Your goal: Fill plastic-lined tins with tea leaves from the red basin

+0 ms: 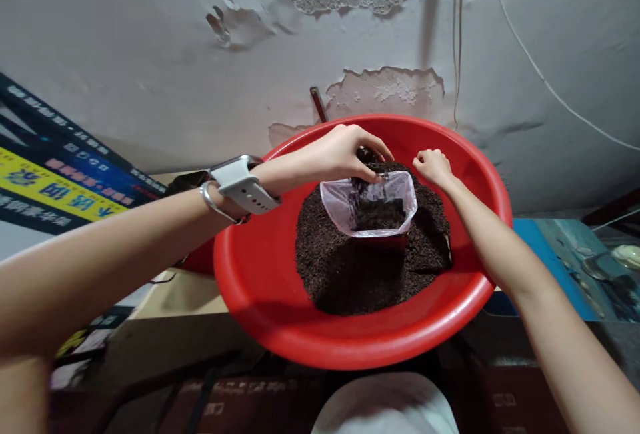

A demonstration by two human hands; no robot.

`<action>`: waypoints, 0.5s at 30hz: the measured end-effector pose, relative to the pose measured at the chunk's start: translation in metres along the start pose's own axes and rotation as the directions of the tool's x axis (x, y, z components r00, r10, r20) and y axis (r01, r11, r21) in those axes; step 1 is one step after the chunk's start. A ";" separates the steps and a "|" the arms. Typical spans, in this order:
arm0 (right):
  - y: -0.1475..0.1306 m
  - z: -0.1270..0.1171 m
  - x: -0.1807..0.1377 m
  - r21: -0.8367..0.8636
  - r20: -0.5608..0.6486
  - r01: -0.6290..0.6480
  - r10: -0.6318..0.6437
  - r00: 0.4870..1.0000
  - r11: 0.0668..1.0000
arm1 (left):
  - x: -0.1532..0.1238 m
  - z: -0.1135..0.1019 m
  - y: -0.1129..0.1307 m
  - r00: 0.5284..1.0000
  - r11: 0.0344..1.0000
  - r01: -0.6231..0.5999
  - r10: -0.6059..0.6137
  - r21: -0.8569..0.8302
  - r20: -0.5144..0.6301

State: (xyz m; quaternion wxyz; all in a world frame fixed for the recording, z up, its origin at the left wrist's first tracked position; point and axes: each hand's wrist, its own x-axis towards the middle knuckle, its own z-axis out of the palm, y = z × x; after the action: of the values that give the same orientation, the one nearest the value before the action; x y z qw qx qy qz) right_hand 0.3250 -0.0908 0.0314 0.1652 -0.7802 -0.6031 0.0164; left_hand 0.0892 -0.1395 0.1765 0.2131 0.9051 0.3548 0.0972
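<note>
Loose dark flakes drop past parted fingers into a clear bag

The clear plastic bag (339, 206) stands open near the middle of the frame, inside the red tub (360, 349), with dark flakes (325, 254) heaped around it. The left hand (361, 157), coming in from the left of the frame, hangs over the back edge of the bag's mouth. Its thumb and fingers curve apart, with some flakes at the gap and others falling below. The right hand (434, 167), towards the upper right of the tub, is apart from the bag, its fingers bunched; I cannot tell whether they press together or hold anything.

Flakes could miss the bag if the left hand lets go too near the rim, since the fall lies towards the left part of the opening. The thin rim could also fold inward if a knuckle catches it, as neither hand appears to be bracing it. Spilled flakes would probably land back in the heap.

The bag's mouth faces upward and somewhat towards the camera, and the long axis of the opening runs roughly left to right across the frame. What supports the bag underneath is lost in shadow.
</note>
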 end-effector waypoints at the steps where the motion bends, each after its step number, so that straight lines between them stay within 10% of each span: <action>1: 0.000 0.001 0.000 -0.003 0.001 0.003 -0.003 1.000 1.000 | -0.001 0.000 0.001 1.000 1.000 0.003 -0.003 -0.012 0.002; 8: 0.000 0.001 -0.001 -0.010 0.006 0.004 -0.004 1.000 1.000 | -0.003 -0.004 -0.008 0.994 0.989 0.075 -0.084 -0.125 -0.070; 13: 0.002 0.001 0.000 -0.017 0.002 0.001 -0.001 1.000 1.000 | 0.006 0.012 -0.092 0.837 0.949 0.267 -0.315 -0.168 -0.447; 15: 0.002 0.001 0.001 -0.026 0.006 0.000 0.000 1.000 1.000 | -0.002 0.034 -0.134 0.824 0.895 0.416 -0.446 -0.162 -0.348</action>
State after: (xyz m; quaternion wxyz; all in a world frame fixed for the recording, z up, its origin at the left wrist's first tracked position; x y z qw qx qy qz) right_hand 0.3266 -0.0903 0.0297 0.1530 -0.7823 -0.6037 0.0111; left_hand 0.0183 -0.0640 0.0855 0.1931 0.7565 0.5801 0.2323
